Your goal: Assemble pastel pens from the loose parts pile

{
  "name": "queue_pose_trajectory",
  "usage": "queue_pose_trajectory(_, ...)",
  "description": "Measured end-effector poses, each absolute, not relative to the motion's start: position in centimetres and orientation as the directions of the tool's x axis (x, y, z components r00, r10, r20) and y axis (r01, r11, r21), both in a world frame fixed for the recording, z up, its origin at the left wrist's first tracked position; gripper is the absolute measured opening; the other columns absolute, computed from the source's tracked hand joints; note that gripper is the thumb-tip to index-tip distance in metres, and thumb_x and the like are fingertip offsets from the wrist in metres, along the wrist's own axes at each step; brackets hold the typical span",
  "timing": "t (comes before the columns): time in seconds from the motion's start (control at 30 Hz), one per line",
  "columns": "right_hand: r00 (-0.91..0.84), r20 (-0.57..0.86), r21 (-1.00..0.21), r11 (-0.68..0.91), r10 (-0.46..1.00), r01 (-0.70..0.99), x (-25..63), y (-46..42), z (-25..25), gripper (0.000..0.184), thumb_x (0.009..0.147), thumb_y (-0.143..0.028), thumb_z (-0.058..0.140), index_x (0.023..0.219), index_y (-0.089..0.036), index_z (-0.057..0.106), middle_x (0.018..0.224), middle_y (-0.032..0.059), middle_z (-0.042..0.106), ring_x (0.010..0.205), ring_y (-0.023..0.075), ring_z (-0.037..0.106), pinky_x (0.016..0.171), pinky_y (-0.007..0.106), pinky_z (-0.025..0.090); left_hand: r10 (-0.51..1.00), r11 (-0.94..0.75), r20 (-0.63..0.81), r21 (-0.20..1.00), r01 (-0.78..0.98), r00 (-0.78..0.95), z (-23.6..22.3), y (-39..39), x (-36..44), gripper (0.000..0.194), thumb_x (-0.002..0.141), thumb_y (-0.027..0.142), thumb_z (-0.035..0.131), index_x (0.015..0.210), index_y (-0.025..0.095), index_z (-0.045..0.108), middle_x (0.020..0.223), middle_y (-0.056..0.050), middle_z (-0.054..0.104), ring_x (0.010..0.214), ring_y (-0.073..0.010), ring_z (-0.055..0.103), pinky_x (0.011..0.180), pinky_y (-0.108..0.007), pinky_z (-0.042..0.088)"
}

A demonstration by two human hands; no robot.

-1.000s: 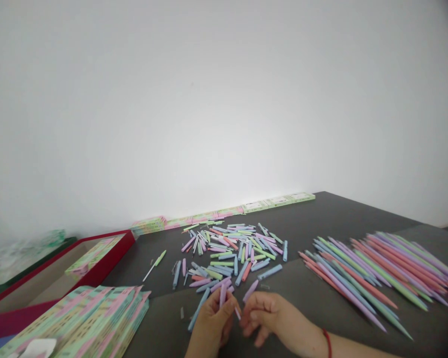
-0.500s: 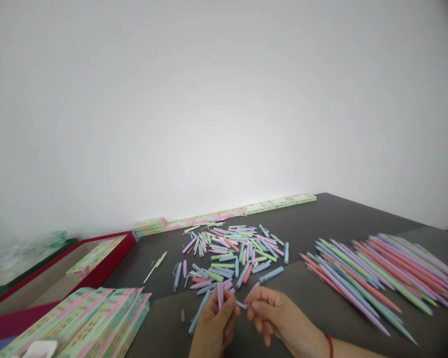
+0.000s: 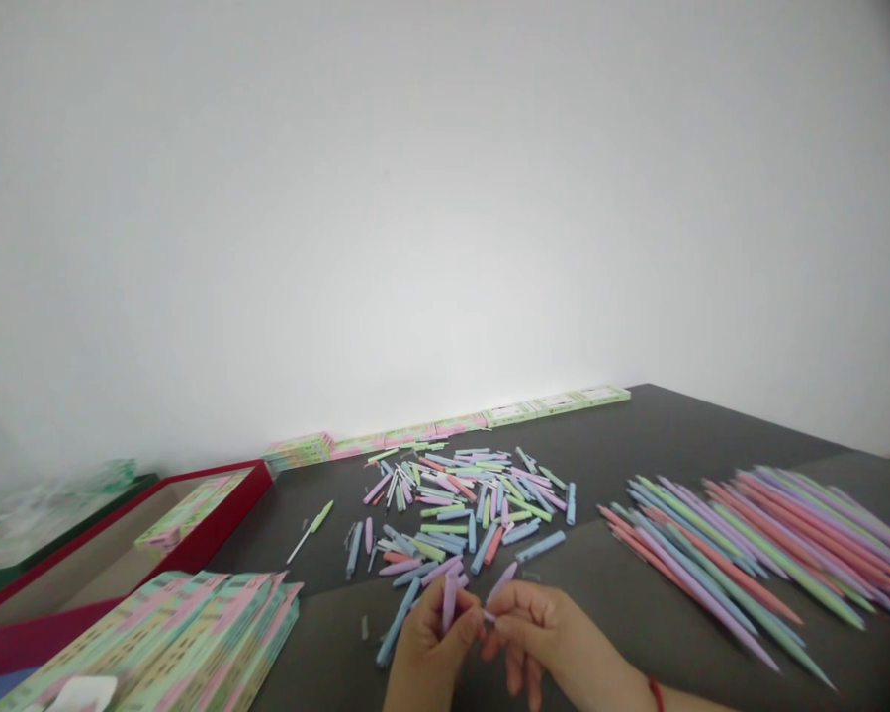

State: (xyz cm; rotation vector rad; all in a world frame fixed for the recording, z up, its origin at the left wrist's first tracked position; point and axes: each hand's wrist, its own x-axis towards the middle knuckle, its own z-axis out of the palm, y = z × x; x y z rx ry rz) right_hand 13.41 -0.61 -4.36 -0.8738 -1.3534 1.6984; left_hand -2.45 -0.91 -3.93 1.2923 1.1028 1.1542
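Note:
My left hand point(image 3: 430, 648) is closed around a pink pen cap point(image 3: 449, 603) that stands upright between its fingers. My right hand point(image 3: 545, 633), with a red band at the wrist, pinches a small part I cannot make out right against the left thumb. Both hands meet at the near edge of the dark table point(image 3: 638, 435). Just beyond them lies a loose heap of pastel pen caps point(image 3: 460, 504).
A fan of long pastel pen barrels point(image 3: 749, 539) covers the table's right side. Stacked printed cards point(image 3: 170, 643) lie at the near left, beside a red tray point(image 3: 229, 514) holding more cards. A row of card packs point(image 3: 489, 415) lines the wall. A green-tipped refill point(image 3: 308, 529) lies alone.
My hands have drawn closer together until the fingertips touch, and the pink cap in my left hand has shifted slightly right. The view has barely moved.

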Motion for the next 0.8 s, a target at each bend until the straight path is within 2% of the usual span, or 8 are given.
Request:
queue_pose_trajectory(0.1,-0.484,-0.029,-0.992,-0.087,0.874,-0.097,13.4,-0.7,-4.9,0.028,0.073,-0.041,0.058,0.084,-0.016,0.052,0.070,0.0023,0.065,0.043,0.0088,0.055,0.034,0.016,0.036,0.987,-0.135,0.120,0.980,0.146,0.105,-3.6,-1.3,-2.4,0.017,0.072,0.033,0.066,0.067,0.017,0.061,0.059,0.004,0.052,0.055,-0.0110,0.043,0.055,-0.022,0.033)
queue_pose_trajectory(0.2,-0.450,0.042,-0.999,0.041,0.892,-0.011,13.3,-0.6,-5.1,0.021,0.073,-0.036,0.059,0.075,-0.017,0.053,0.068,-0.0007,0.059,0.050,0.0088,0.052,0.037,0.016,0.036,0.973,-0.196,0.166,0.961,0.194,0.161,-3.2,-1.7,-2.1,0.018,0.072,0.035,0.066,0.071,0.017,0.065,0.061,0.003,0.051,0.060,-0.0140,0.045,0.059,-0.025,0.035)
queue_pose_trajectory(0.27,-0.404,0.110,-0.991,0.130,0.908,0.022,13.4,-0.5,-5.1,0.021,0.073,-0.037,0.061,0.070,-0.017,0.054,0.067,-0.0021,0.052,0.054,0.0092,0.048,0.040,0.017,0.036,0.969,-0.215,0.192,0.965,0.151,0.154,-3.2,-1.9,-1.9,0.026,0.072,0.042,0.066,0.083,0.018,0.066,0.063,0.003,0.050,0.060,-0.0141,0.044,0.059,-0.025,0.034)
queue_pose_trajectory(0.33,-0.379,0.131,-0.989,0.149,0.916,0.018,13.5,-0.4,-4.9,0.025,0.073,-0.041,0.061,0.070,-0.018,0.054,0.063,-0.0041,0.046,0.052,0.0085,0.043,0.040,0.017,0.033,0.980,-0.172,0.162,0.982,0.082,0.113,-3.4,-1.9,-1.9,0.034,0.076,0.050,0.059,0.093,0.020,0.062,0.063,0.004,0.047,0.058,-0.0130,0.040,0.057,-0.024,0.033)
queue_pose_trajectory(0.4,-0.372,0.113,-0.992,0.127,0.921,0.014,13.7,-0.2,-4.4,0.029,0.074,-0.046,0.060,0.070,-0.018,0.052,0.056,-0.0068,0.039,0.045,0.0068,0.036,0.038,0.018,0.028,0.990,-0.114,0.109,0.992,0.053,0.092,-3.7,-1.7,-2.1,0.034,0.081,0.054,0.052,0.090,0.022,0.058,0.061,0.006,0.043,0.056,-0.0120,0.036,0.054,-0.023,0.031)
queue_pose_trajectory(0.47,-0.361,0.119,-0.990,0.137,0.925,0.024,14.1,0.0,-3.8,0.031,0.077,-0.048,0.057,0.069,-0.018,0.051,0.051,-0.0085,0.036,0.041,0.0060,0.032,0.039,0.019,0.025,0.991,-0.101,0.094,0.992,0.081,0.093,-4.2,-1.4,-2.4,0.034,0.080,0.055,0.052,0.080,0.022,0.055,0.061,0.006,0.040,0.055,-0.0116,0.035,0.051,-0.022,0.029)
queue_pose_trajectory(0.63,-0.332,0.177,-0.983,0.182,0.927,-0.017,15.0,0.6,-2.6,0.030,0.081,-0.047,0.053,0.073,-0.018,0.052,0.053,-0.0078,0.042,0.039,0.0058,0.033,0.041,0.020,0.026,0.966,-0.112,0.084,0.988,0.102,0.246,-4.8,-0.8,-2.6,0.039,0.081,0.058,0.049,0.071,0.020,0.051,0.058,0.004,0.048,0.050,-0.0112,0.040,0.049,-0.023,0.030)
queue_pose_trajectory(0.8,-0.344,0.178,-0.981,0.192,0.922,0.005,15.1,0.6,-2.0,0.031,0.081,-0.047,0.053,0.075,-0.017,0.056,0.058,-0.0059,0.046,0.042,0.0059,0.035,0.041,0.019,0.028,0.917,0.054,0.005,0.989,-0.137,0.398,-4.6,-1.1,-1.9,0.033,0.081,0.050,0.053,0.079,0.017,0.055,0.065,-0.002,0.062,0.048,-0.0109,0.048,0.048,-0.023,0.030)
